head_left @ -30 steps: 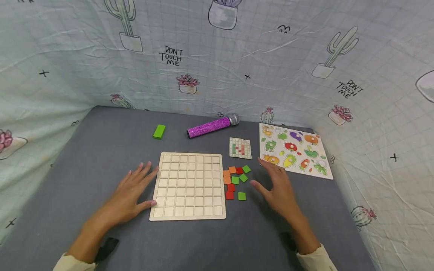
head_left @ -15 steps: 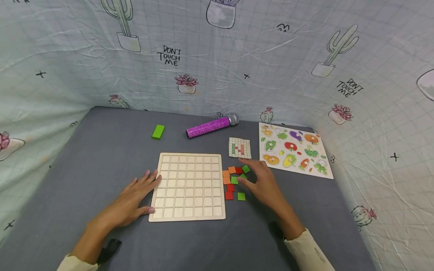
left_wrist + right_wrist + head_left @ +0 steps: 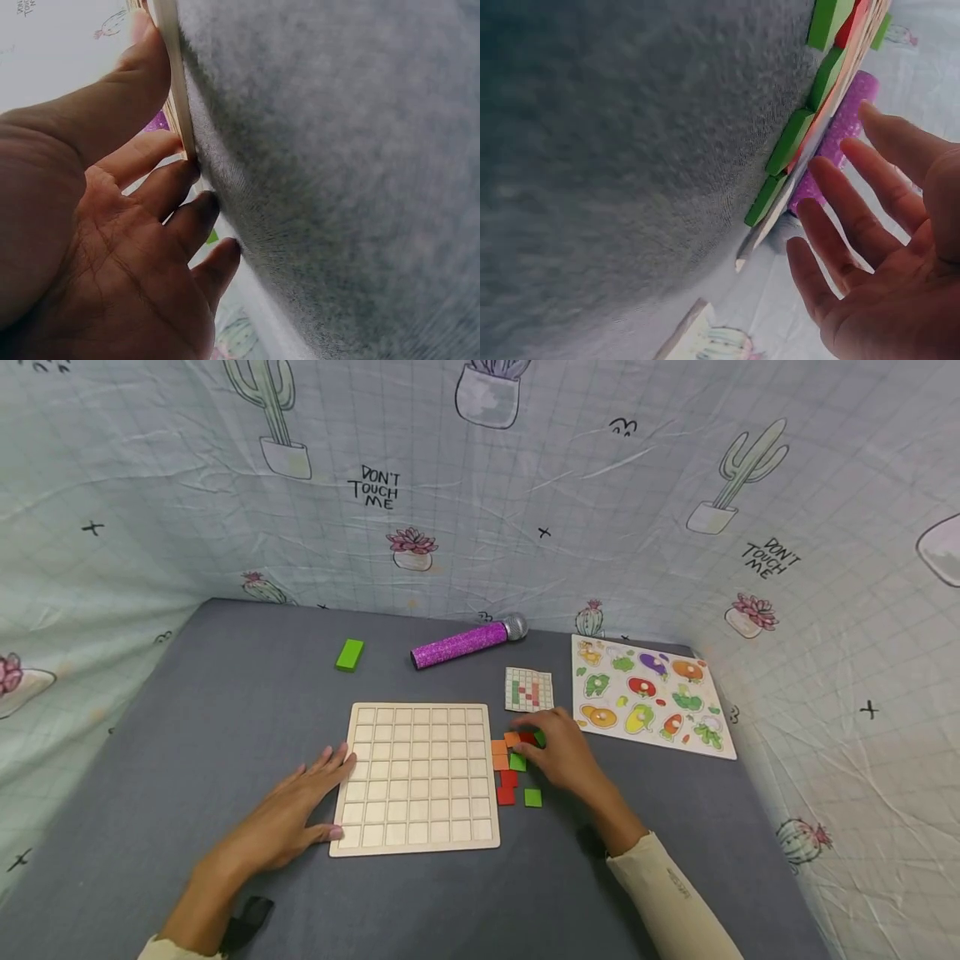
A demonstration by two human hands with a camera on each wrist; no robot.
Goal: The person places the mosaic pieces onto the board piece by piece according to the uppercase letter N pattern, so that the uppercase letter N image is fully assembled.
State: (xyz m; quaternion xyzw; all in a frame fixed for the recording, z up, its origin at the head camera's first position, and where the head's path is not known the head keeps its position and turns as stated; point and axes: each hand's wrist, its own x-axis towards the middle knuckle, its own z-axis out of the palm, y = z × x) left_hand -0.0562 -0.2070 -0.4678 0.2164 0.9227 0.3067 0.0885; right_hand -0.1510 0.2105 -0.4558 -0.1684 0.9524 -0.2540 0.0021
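In the head view, the wooden grid board (image 3: pixel 415 785) lay flat on the grey worktop (image 3: pixel 420 906), a little below the centre of the frame. At its left edge was the left hand (image 3: pixel 294 818), with its fingers extended and its thumb spread away from them; the thumb and the index finger touched the board. Close along the board's right edge lay small square tiles (image 3: pixel 509 779) in orange, red and green. The right hand (image 3: pixel 562 752) was over the upper part of this group; its fingers were spread and slightly bent, and in the right wrist view nothing was between them. Just above this hand lay a small printed card (image 3: pixel 528 690), and at the right, a vegetable picture board (image 3: pixel 652 697). Toward the upper middle lay a purple microphone (image 3: pixel 467 643), and left of it, a green block (image 3: pixel 349 655).
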